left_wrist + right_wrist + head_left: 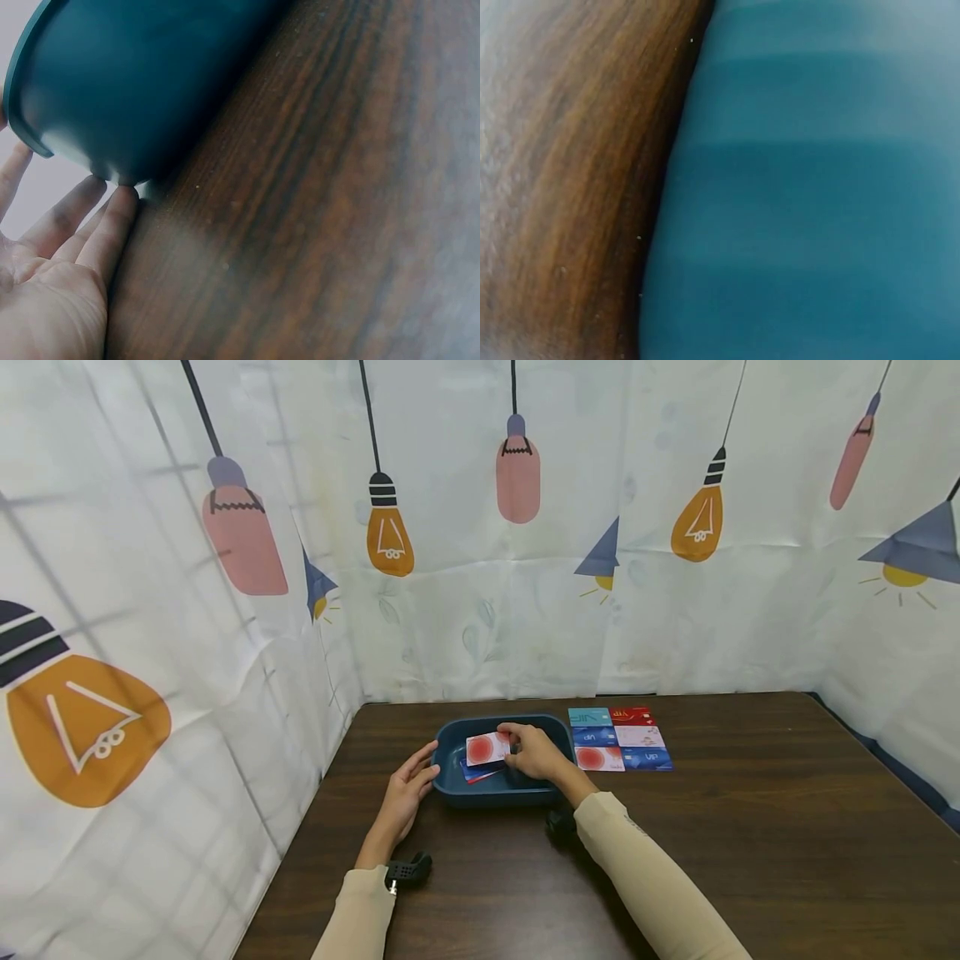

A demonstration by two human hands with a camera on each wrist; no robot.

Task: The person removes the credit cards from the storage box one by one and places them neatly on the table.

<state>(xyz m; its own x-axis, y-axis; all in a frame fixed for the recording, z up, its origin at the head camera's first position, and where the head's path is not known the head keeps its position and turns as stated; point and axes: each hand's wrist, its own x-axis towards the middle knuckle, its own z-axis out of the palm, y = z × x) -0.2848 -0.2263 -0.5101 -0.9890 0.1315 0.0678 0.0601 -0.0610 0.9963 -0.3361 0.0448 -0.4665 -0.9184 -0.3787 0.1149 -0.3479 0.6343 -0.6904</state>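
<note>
Head view only: right hand (534, 752) pinches red-dot card (487, 748) over blue tray (450, 785). Left hand (408, 785), fingers (112, 225) straight, touches tray's left wall. Dark wood table (750, 827), lamp-print curtains (750, 568).

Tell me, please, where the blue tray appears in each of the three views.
Head view: blue tray sits centre on the table, between both hands.
Left wrist view: its outer wall fills the upper left.
Right wrist view: its wall fills the right side.
Shared landmark: the dark wood table.

Head view looking forward and down over the wooden table (750, 827), left wrist view low and close against the blue tray (150, 82) outer wall, right wrist view pressed nearer still, all three sharing tray and tabletop
</note>
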